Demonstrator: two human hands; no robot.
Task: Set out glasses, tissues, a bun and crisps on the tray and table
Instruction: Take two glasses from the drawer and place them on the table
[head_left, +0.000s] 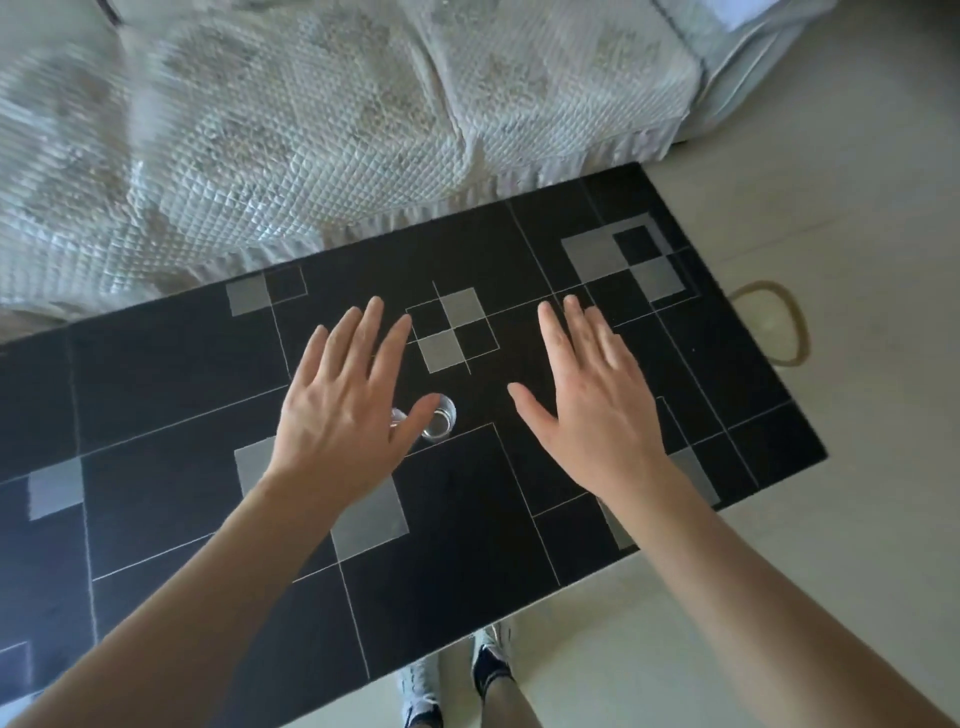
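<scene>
We see both hands held flat, palms down, over the bench (156, 395), fingers straight and slightly spread, holding nothing. The left hand (343, 410) sits at about 10 o'clock from the bench centre, the right hand (592, 410) at about 2 o'clock, well apart from each other.

One clear glass (439, 418) stands upright on the bench between the hands, round in outline, transparent, with a bright rim. It lies at 3 o'clock of the left hand, and the left thumb overlaps its near-left edge in our view; we cannot tell whether thumb and glass touch.

The bench top is a long rectangle, matte black, marked with thin pale lines and flat grey squares.

At 12 o'clock, beyond the bench, is a sofa (311, 130) under a pale quilted cover with a fine diamond stitch and a pleated lower edge. The floor (857, 467) is pale and smooth. At 3 o'clock of the bench a thin tan loop (797, 332) lies on the floor. At 6 o'clock we see two feet in sneakers (491, 660).
</scene>
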